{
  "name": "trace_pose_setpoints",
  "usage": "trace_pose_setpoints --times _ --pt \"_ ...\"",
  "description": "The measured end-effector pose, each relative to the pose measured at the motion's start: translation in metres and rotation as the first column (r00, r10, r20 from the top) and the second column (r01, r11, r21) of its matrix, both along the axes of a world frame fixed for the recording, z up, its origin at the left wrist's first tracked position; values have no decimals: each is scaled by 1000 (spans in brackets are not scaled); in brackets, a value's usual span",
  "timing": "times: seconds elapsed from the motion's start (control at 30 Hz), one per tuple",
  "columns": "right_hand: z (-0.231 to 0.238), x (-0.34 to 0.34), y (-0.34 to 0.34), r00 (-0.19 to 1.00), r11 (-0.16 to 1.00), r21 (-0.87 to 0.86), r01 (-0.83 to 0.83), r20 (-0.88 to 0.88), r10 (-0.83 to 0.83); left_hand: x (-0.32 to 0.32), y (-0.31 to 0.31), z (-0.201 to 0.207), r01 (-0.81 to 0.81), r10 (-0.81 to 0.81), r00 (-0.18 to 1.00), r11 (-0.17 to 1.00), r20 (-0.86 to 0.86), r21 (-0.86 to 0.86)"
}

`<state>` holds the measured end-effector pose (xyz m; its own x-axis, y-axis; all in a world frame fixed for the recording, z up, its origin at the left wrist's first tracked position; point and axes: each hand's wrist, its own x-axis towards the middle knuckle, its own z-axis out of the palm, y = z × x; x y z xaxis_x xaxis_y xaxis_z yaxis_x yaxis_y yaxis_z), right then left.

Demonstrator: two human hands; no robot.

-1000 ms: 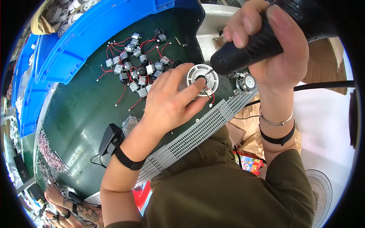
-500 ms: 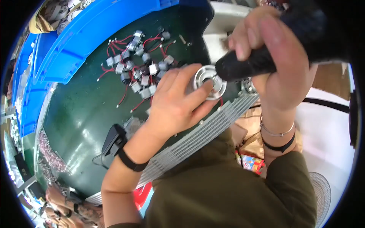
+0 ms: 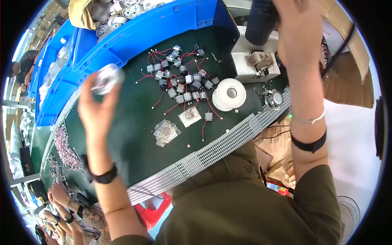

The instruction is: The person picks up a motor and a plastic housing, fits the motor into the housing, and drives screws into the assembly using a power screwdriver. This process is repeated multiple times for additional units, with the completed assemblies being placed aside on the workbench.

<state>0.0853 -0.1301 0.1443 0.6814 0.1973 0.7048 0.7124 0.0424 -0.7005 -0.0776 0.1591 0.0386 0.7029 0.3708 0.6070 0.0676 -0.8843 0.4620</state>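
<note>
Raised at the left, in front of the blue bin wall, my left hand (image 3: 97, 102) pinches a round white plastic housing (image 3: 108, 79) between thumb and fingers. The housing is blurred and shows a dark red streak, perhaps a wire. At the upper right, my right hand (image 3: 300, 38) is beside a black cylindrical power tool (image 3: 261, 22). The top edge cuts off its fingertips, so its grip on the tool is unclear. A white spool-shaped piece with a centre hole (image 3: 222, 100) stands on the green table. Several small silver motors (image 3: 179, 87) with red wires lie piled beside it.
A blue bin (image 3: 134, 34) with white parts borders the far side. A white block with metal pieces (image 3: 241, 69) stands at right. Screws (image 3: 67, 151) lie at left, near another person's tattooed arms (image 3: 87, 214). A perforated metal strip (image 3: 196, 163) edges the table.
My left hand has lifted the white housing from the middle and carried it left. My right hand has moved up with the black tool, now upright. The view has shifted too.
</note>
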Motion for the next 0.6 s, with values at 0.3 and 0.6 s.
trace_pose_setpoints --times 0.3,0.6 --pt "-80 -5 29 989 157 -984 84 102 111 -134 177 11 -301 547 517 836 -658 458" --pt "-107 12 46 978 -201 -976 -82 -118 170 93 31 119 269 -197 951 906 -237 327"
